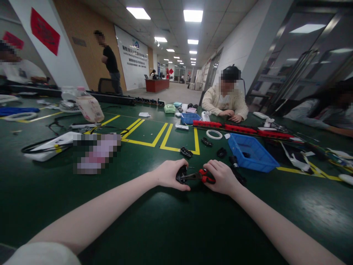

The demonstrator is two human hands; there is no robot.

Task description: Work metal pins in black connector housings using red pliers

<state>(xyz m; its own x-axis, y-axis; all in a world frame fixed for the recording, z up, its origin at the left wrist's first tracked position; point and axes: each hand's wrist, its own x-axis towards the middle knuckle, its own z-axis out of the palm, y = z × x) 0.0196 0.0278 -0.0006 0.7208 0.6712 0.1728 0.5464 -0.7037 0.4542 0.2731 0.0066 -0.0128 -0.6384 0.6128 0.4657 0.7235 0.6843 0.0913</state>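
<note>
My left hand [168, 174] is closed around a small black plastic part [181, 174] on the dark green table [154, 221]. My right hand [222, 178] grips the red handles of a pair of pliers [203, 176], whose dark jaws reach left onto the black part. Both hands rest low on the table, close together. More small black parts lie just beyond: one [186, 152] by the yellow line, another [206, 141] further back, and one [221, 152] beside the blue bin.
A blue bin [252, 152] stands right of my hands. Yellow tape lines [162, 138] mark the table. A white tray with black cable [49, 146] lies left, a plastic bottle [89, 106] behind it. A person in a cream sweater [224, 103] sits opposite by red strips [242, 129]; others sit at both sides.
</note>
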